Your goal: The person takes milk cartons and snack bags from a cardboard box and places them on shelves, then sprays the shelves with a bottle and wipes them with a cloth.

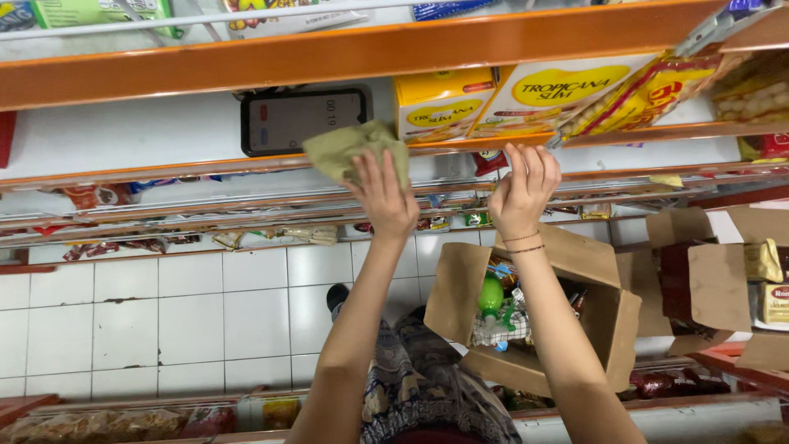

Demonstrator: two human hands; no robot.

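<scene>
Cloth first, in the head view: we see a crumpled olive-green rag (355, 151) pressed flat on the white shelf with orange edging (148, 131), its long axis running left to right, just beside a black phone with a lit screen (302, 119). Our left hand (383, 196) lies on the rag, fingers spread and pointing up toward the shelf — arm stretched straight. Our right hand (523, 191) curls its fingers over the shelf's front edge, gripping nothing else, below the yellow cardboard boxes (493, 103). An open brown carton (567, 321) sits beneath the wrists.
</scene>
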